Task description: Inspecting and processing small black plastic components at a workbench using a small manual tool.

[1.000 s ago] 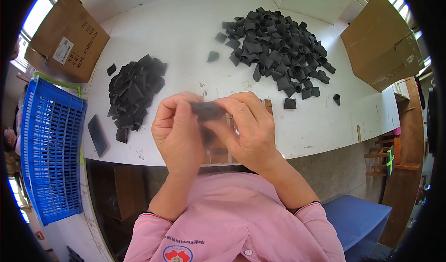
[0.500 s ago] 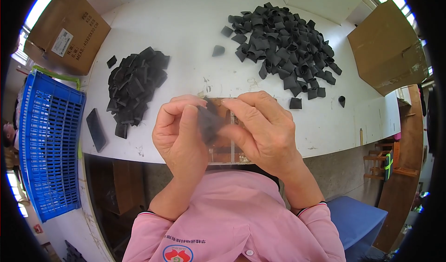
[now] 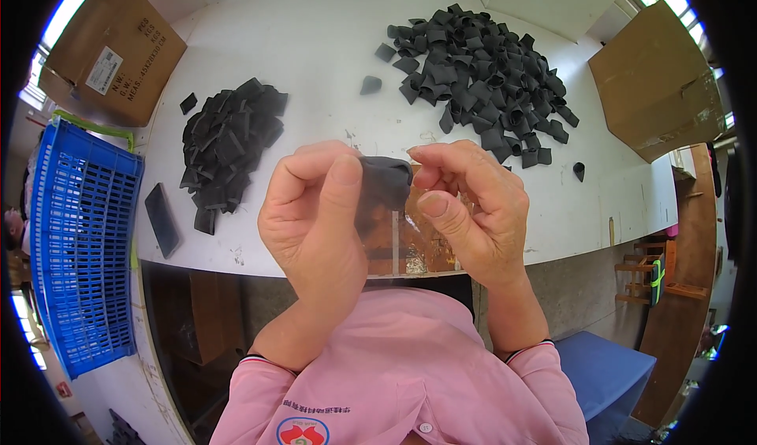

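Observation:
Between thumb and fingers, my left hand (image 3: 311,220) pinches a small black fabric sleeve (image 3: 385,183), held up over the table's front edge. The sleeve looks flattened, with a folded or open rim toward the right. Beside that rim is my right hand (image 3: 485,212), its thumb and index finger apart; whether the index fingertip touches the fabric I cannot tell. Far right of centre lies a big heap of similar black sleeves (image 3: 493,82), many gaping open. A smaller pile of flatter black pieces (image 3: 230,141) sits to the left.
A dark phone-like slab (image 3: 162,220) lies near the left table edge. Cardboard boxes stand at the far left (image 3: 118,51) and far right (image 3: 658,82). Left of the table is a blue plastic crate (image 3: 87,248). Stray black pieces lie around, one (image 3: 371,85) between the piles.
My right hand has drawn back to the right and its fingers have spread off the sleeve. The sleeve, blurred before, now shows flatter and slightly higher in my left hand.

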Tool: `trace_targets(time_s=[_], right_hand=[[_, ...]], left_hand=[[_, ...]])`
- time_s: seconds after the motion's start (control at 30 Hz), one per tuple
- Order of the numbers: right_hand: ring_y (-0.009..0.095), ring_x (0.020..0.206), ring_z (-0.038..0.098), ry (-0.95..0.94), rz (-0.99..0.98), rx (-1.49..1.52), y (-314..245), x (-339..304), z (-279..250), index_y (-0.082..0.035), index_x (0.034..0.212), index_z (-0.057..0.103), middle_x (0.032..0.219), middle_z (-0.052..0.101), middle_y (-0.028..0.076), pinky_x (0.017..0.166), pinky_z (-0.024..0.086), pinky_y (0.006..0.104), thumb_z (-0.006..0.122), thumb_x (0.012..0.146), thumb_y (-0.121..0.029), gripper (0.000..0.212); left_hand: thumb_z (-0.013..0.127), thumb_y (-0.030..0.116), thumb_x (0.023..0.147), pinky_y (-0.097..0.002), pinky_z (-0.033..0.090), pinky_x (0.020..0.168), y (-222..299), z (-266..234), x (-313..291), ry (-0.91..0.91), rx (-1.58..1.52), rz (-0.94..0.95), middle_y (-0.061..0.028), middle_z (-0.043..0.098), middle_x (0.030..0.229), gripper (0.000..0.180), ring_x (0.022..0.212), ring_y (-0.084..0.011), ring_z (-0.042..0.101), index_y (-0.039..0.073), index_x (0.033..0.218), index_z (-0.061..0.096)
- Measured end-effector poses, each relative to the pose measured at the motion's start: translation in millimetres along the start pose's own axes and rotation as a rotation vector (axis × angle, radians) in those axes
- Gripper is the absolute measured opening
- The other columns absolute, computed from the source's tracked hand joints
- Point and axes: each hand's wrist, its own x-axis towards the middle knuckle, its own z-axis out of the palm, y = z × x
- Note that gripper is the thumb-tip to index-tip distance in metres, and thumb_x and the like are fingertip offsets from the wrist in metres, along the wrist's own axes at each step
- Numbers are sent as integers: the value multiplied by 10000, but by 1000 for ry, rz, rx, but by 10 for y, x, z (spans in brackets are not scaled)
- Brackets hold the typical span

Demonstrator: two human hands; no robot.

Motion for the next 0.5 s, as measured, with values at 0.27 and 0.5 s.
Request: trace_targets(time_s=[0.27,0.5], right_hand=[[180,559,522,-87,-141,-282,100,-6,99,-18,799,586,680,539,58,467,411,257,691,619,-46,210],[198,610,526,-4,-255,-332,6,23,133,-11,775,575,670,544,62,480,411,278,681,609,-20,197]], left_hand=[[515,78,853,-244,374,727,-133,-169,-79,71,48,-23,-75,547,819,87,763,-121,472,7,804,513],[532,93,847,-236,367,724,-171,-173,-76,43,173,84,-78,539,819,99,760,-119,465,9,798,512]])
